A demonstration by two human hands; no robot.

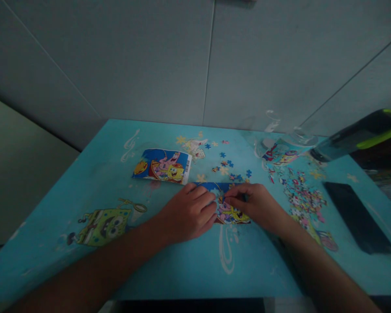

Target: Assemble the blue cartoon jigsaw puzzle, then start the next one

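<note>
A partly assembled cartoon jigsaw puzzle (230,213) lies flat on the light blue table (169,269), between my two hands. My left hand (189,213) rests on the puzzle's left part, fingers laid flat and slightly curled over it. My right hand (256,204) is at the puzzle's right edge, its thumb and fingertips pinched together at the top of the picture; what they pinch is too small to name. A printed picture card (163,165) showing the same cartoon lies just beyond my left hand.
Several loose blue pieces (230,167) lie beyond the puzzle. A heap of mixed pieces (301,195) spreads to the right. A clear plastic container (282,143) lies at the back right, a black phone (358,217) at the right, a dark bottle (361,134) beyond it.
</note>
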